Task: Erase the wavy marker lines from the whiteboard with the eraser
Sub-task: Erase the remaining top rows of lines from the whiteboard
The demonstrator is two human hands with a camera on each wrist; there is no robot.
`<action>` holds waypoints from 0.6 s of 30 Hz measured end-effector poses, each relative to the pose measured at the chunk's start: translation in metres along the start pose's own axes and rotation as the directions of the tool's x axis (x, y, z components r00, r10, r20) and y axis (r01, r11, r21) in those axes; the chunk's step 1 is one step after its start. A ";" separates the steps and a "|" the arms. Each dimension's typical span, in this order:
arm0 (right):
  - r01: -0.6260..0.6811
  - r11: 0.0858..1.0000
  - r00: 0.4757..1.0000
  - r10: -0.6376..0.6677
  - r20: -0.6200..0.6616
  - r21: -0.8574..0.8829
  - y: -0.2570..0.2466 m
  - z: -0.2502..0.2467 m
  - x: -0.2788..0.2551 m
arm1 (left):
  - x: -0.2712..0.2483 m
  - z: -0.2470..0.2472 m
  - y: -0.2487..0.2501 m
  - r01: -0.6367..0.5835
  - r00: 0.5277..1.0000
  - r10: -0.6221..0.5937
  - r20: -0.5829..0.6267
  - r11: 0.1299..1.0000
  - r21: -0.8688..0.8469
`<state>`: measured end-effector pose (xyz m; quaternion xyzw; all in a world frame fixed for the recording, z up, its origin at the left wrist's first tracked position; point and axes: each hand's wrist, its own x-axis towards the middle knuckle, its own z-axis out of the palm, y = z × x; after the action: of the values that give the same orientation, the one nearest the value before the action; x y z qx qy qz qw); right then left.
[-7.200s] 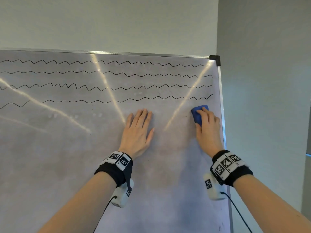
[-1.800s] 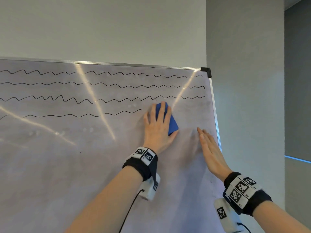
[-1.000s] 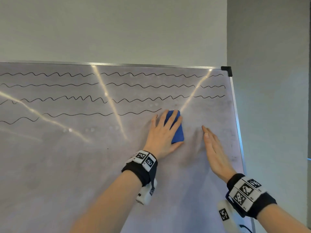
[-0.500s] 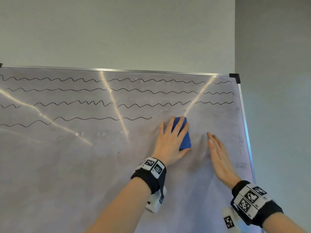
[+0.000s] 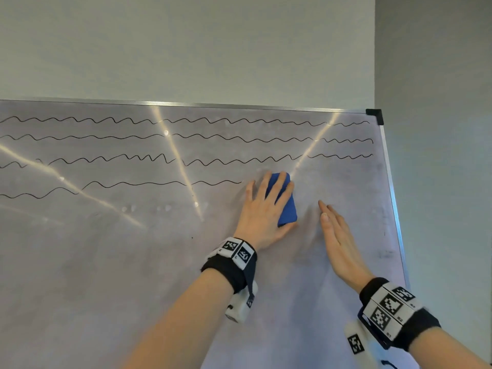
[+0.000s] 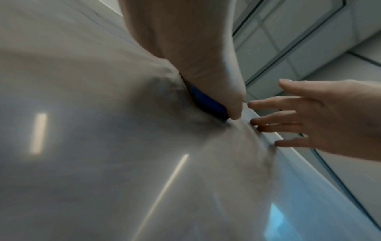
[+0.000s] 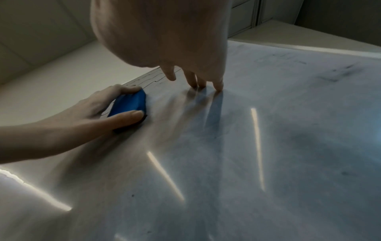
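Observation:
My left hand (image 5: 262, 211) grips the blue eraser (image 5: 286, 206) and holds it flat against the whiteboard (image 5: 106, 262), fingers over its top and thumb along its lower side. The eraser sits just right of where the lowest wavy line (image 5: 149, 183) ends. Three longer wavy lines (image 5: 213, 138) run above it across the board's whole width. My right hand (image 5: 336, 241) is open to the right of the eraser, its fingertips (image 7: 218, 85) touching the board. The right wrist view shows the eraser (image 7: 129, 102) held between the left hand's fingers and thumb.
The board's metal frame and black corner cap (image 5: 374, 115) stand at the upper right, with a grey wall (image 5: 439, 155) beyond them. Bright light streaks (image 5: 181, 166) cross the board. Faint smudges (image 5: 384, 253) mark its right side.
The eraser went from my right hand to my left, and the right part of the lowest line is gone. Over the last half second the hands barely moved.

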<state>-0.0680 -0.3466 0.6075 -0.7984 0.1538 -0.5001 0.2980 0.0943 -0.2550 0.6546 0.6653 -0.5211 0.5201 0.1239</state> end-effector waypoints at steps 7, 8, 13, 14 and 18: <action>-0.003 0.996 1.000 0.000 -0.031 -0.084 -0.007 0.022 0.006 | -0.047 -0.006 -0.058 0.104 0.994 -0.103 -0.040 0.994 0.021; 0.007 0.997 0.999 -0.010 -0.033 -0.083 -0.010 0.024 0.006 | -0.043 -0.006 -0.054 0.134 0.990 -0.134 -0.034 0.991 0.006; 0.050 0.998 0.997 -0.052 -0.049 -0.031 -0.025 0.032 0.005 | -0.012 -0.003 -0.017 0.078 0.997 -0.078 -0.003 0.994 -0.071; 0.053 0.998 0.997 -0.054 -0.056 -0.018 -0.027 0.033 0.005 | -0.011 -0.002 -0.012 0.027 1.000 -0.027 0.002 0.997 -0.067; 0.046 0.999 0.996 -0.046 -0.074 0.003 -0.032 0.041 0.007 | -0.034 -0.003 -0.027 -0.092 0.996 0.091 -0.013 0.996 -0.020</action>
<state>-0.0304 -0.3124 0.6197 -0.7819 0.1453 -0.5365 0.2823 0.1181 -0.2223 0.6385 0.6362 -0.5556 0.5239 0.1100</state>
